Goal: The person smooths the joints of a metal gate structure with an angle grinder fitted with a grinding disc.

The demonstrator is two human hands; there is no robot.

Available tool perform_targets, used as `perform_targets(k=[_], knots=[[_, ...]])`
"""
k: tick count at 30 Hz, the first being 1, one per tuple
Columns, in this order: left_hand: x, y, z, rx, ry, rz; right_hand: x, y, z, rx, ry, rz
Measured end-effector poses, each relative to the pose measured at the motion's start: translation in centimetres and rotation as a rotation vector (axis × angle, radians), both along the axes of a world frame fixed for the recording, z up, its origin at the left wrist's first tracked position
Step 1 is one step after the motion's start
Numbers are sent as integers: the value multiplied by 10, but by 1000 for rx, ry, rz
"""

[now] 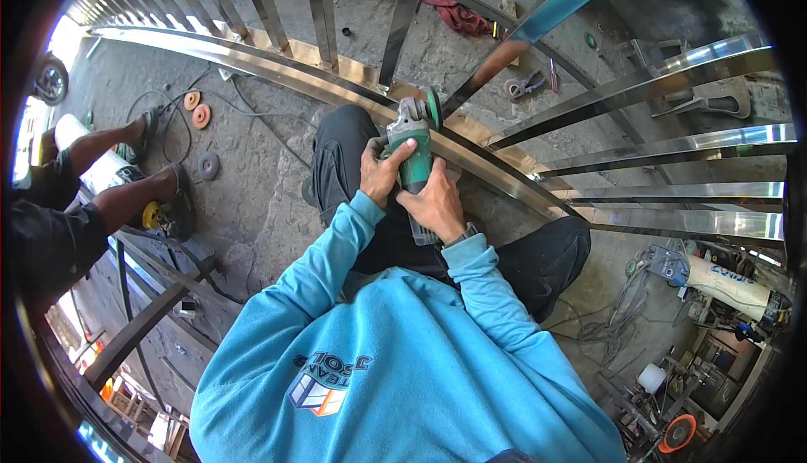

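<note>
A green angle grinder [409, 156] is gripped between my two hands in front of my knees, its disc [434, 108] pointing away from me. My left hand [381, 170] wraps the body near the metal head, thumb lying along the top. Lower down, my right hand [435, 201] closes around the grinder from the other side. Just beyond the disc runs a shiny metal rail [496, 179], part of a frame with upright bars [403, 21]. The disc overlaps the rail in this view.
At the left are another person's legs [105, 148]. Orange discs [201, 116] and a grey disc [208, 165] lie on the floor near a black cable [273, 131]. Pliers [525, 84] and a red cloth [456, 15] lie beyond the rail. Machinery [664, 387] stands lower right.
</note>
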State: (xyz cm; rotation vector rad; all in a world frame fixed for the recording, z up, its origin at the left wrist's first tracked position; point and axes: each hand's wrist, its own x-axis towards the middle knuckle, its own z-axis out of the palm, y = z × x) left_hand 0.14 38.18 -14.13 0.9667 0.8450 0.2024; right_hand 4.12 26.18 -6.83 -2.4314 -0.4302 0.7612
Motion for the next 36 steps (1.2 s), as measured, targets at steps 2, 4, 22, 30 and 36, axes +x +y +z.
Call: perform_targets(k=[2, 4, 22, 30, 36], knots=[[1, 9, -1, 4, 10, -11, -4, 8, -2, 22, 14, -29], [2, 21, -2, 34, 19, -79, -9, 19, -1, 25, 60, -115], [-9, 25, 16, 207, 3, -133, -11, -3, -18, 334, 114, -147], [-93, -54, 8, -656, -212, -327, -54, -70, 48, 340, 168, 16], [-102, -44, 33, -712, -285, -445, -72, -72, 63, 243, 136, 17]])
